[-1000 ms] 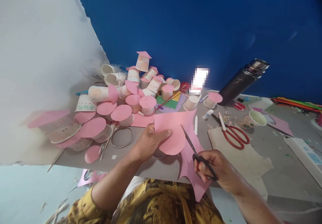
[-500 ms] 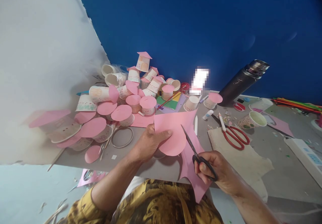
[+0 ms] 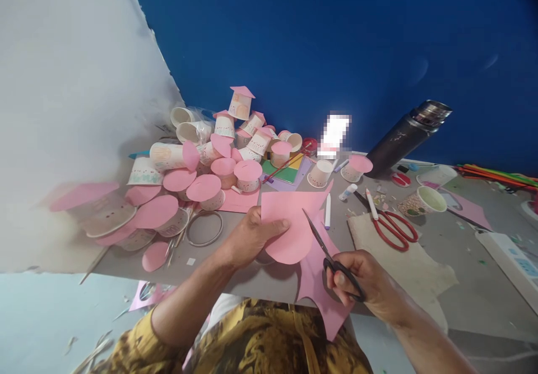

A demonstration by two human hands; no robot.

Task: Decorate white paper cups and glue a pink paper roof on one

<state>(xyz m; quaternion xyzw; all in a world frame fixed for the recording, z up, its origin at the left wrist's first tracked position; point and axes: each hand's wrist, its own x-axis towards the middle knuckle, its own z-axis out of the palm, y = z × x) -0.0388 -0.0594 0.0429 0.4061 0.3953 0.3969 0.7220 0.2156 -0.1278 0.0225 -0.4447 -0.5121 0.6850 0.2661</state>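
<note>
My left hand [image 3: 247,238] pinches a sheet of pink paper [image 3: 290,239] at its left side, thumb on top. The sheet's lower edge is cut into a curve, while its upper edge is straight with a pointed corner at the right. Black-handled scissors [image 3: 334,262] sit in my right hand [image 3: 357,281], fingers through the loops. Their blades point up and left, lying over the paper's right part; they look nearly closed. A pink offcut [image 3: 321,284] with curved edges hangs over the table's front edge below the scissors.
Paper cups with pink paper tops [image 3: 204,188] crowd the left of the table. A ring of tape [image 3: 204,228] lies before them. To the right are red-handled scissors [image 3: 393,229], a beige cloth [image 3: 395,256], a dark flask [image 3: 403,138], a patterned cup [image 3: 422,200] and a power strip [image 3: 510,262].
The pink paper has turned and dropped slightly in my left hand. The scissors have stayed almost in place over it.
</note>
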